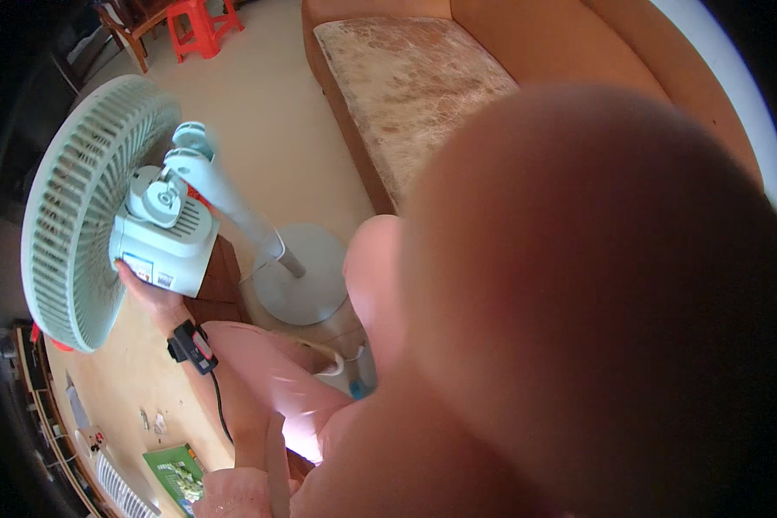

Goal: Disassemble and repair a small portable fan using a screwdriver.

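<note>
The fan is the landmark. It stands on the person's left, its grille turned away from the person and its motor housing facing them. The left hand clasps the underside of the housing; its grip is curled around the edge. The wrist carries a black device with a cable. The state of the right grip cannot be told: a large blurred brown form, close to the camera, fills the area right of the fan and hides part of the couch.

To the right of the fan, the pole slopes down to the round base. The right knee stands just beside the base. Beyond the fan is a red stool. Below the fan, a green booklet, a white slatted part and small loose pieces lie on a pale surface.
</note>
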Demonstrator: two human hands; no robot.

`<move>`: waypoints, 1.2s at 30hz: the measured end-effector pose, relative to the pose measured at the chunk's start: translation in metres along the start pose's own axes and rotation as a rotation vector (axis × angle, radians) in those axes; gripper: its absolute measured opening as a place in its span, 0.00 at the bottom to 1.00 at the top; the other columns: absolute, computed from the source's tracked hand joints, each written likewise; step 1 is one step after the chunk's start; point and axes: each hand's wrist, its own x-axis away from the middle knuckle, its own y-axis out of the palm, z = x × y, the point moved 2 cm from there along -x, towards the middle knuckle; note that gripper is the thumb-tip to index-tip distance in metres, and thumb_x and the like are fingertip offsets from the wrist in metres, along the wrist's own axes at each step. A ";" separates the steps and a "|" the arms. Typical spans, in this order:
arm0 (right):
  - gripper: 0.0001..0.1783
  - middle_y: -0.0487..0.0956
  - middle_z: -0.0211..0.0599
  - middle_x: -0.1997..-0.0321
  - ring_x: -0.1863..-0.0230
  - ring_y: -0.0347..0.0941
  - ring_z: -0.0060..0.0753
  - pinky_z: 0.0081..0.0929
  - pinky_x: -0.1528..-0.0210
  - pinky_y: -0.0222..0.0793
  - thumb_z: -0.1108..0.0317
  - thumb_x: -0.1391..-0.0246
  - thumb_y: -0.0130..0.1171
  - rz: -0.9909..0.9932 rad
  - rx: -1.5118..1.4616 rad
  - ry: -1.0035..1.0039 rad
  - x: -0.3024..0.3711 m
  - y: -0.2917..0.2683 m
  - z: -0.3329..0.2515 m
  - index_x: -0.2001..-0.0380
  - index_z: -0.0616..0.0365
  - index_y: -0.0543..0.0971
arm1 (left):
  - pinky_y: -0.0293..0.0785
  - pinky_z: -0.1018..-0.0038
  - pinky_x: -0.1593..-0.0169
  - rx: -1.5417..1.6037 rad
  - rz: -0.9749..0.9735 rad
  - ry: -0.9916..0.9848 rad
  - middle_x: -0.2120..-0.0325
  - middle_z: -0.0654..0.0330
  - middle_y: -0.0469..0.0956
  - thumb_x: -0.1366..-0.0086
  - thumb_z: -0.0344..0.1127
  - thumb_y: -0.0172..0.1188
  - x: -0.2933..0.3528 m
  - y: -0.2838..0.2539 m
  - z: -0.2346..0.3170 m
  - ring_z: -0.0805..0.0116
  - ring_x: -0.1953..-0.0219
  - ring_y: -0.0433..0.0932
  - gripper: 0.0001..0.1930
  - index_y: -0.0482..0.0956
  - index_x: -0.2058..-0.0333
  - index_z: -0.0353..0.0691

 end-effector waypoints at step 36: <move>0.07 0.76 0.33 0.67 0.64 0.71 0.24 0.21 0.62 0.65 0.74 0.46 0.53 1.033 1.672 0.235 0.105 -0.107 -0.081 0.63 0.63 0.75 | 0.69 0.65 0.49 0.276 -0.047 0.035 0.54 0.54 0.73 0.36 0.48 0.44 0.006 -0.024 -0.011 0.60 0.54 0.74 0.24 0.68 0.51 0.35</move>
